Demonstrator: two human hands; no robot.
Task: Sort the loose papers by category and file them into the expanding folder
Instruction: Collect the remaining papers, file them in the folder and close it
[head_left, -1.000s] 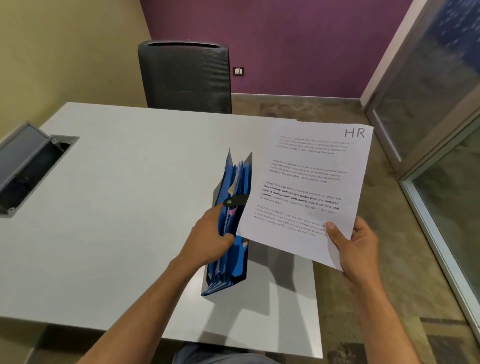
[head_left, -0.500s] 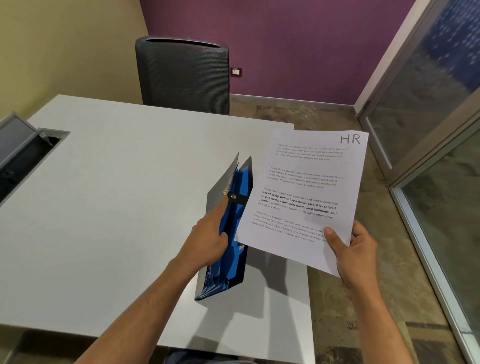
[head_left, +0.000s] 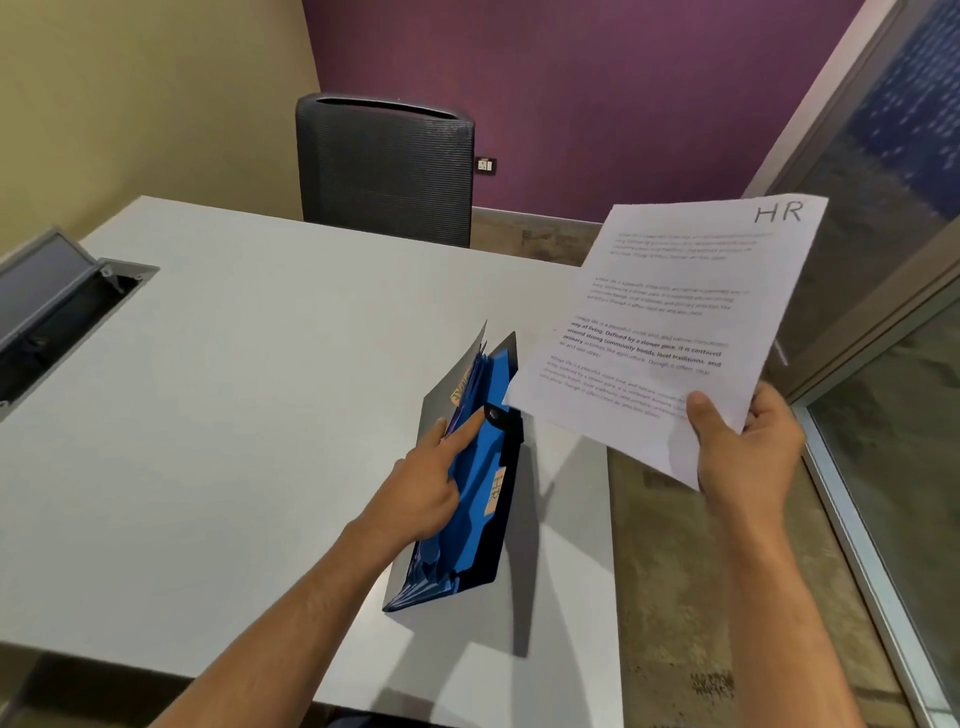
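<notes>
A blue expanding folder (head_left: 480, 525) with dark covers stands open on its spine near the right edge of the white table (head_left: 234, 415). One blue divider carries a tab marked HR (head_left: 495, 492). My left hand (head_left: 421, 499) holds the folder's left dividers, thumb outside and index finger stretched into a pocket, spreading it. My right hand (head_left: 748, 452) pinches the lower corner of a printed sheet (head_left: 675, 312) marked HR at its top right. The sheet is raised to the right of the folder, its lower left corner just above the folder's snap strap.
A dark mesh chair (head_left: 384, 166) stands at the table's far side. An open cable hatch (head_left: 57, 306) is set into the table at the left. Glass panels (head_left: 893, 260) run along the right, with bare floor between them and the table.
My right hand has moved the HR sheet up and to the right, away from the folder. My left hand has spread the folder wider, so the HR tab now shows.
</notes>
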